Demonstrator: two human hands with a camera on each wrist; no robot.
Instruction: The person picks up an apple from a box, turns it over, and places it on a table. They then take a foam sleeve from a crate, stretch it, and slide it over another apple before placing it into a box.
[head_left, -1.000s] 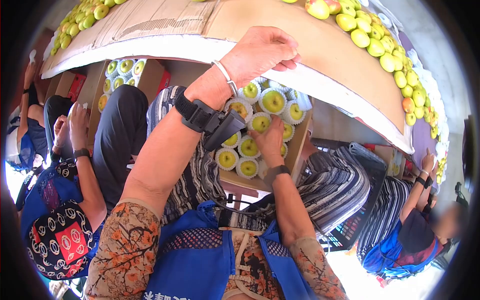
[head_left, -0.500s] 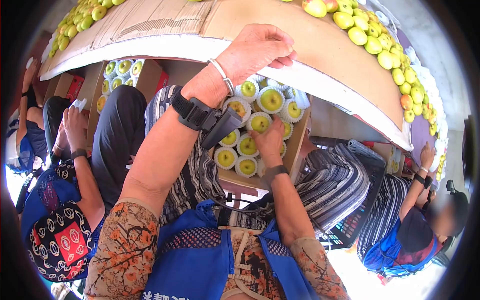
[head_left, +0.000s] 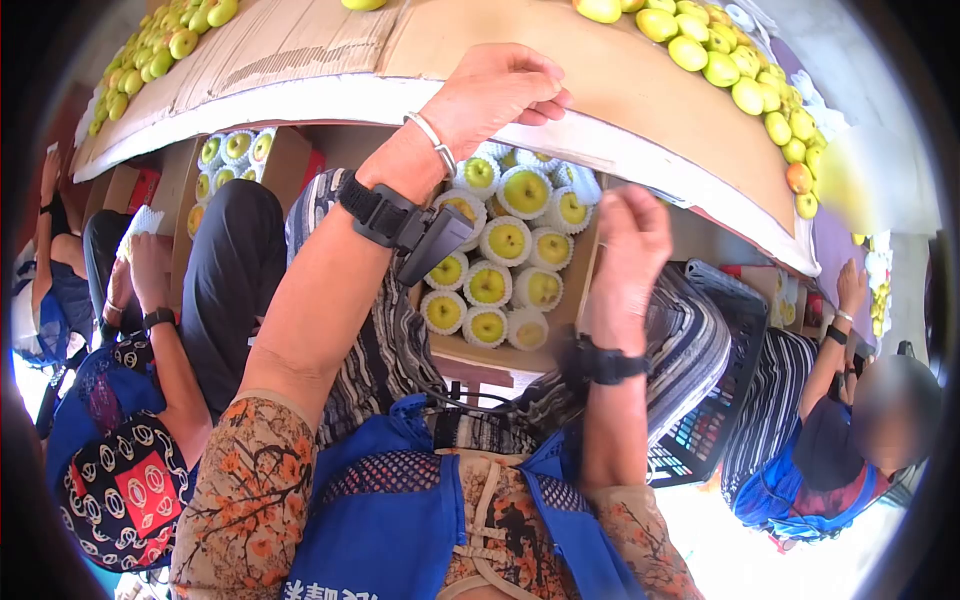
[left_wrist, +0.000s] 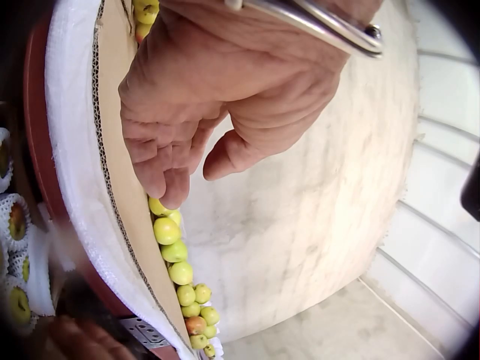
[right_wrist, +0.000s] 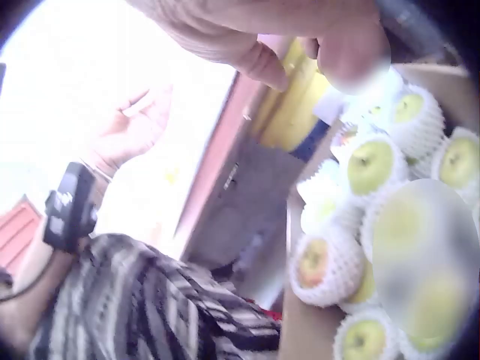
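My left hand point(head_left: 500, 92) hovers over the cardboard-covered tabletop point(head_left: 560, 50), fingers loosely bent and holding nothing; the left wrist view shows that hand point(left_wrist: 225, 90) with its palm side visible. My right hand point(head_left: 630, 245), slightly blurred, is raised beside the right edge of a cardboard box point(head_left: 470, 352). In the right wrist view a gap lies between thumb and fingers of the hand point(right_wrist: 277, 30), and no held thing shows. Inside the box, green apples point(head_left: 487, 285) sit in white foam nets, stems up. My left forearm covers the box's left part.
Loose yellow-green apples point(head_left: 690, 50) line the table's far edge. Another box of netted apples point(head_left: 236, 147) stands at left, beside a seated person in dark trousers point(head_left: 235, 260). A black crate point(head_left: 735, 370) is at right, near another person point(head_left: 830, 450).
My right hand has lifted off the apples in the box and moved up and to the right. My left hand keeps the same pose. The view has shifted slightly.
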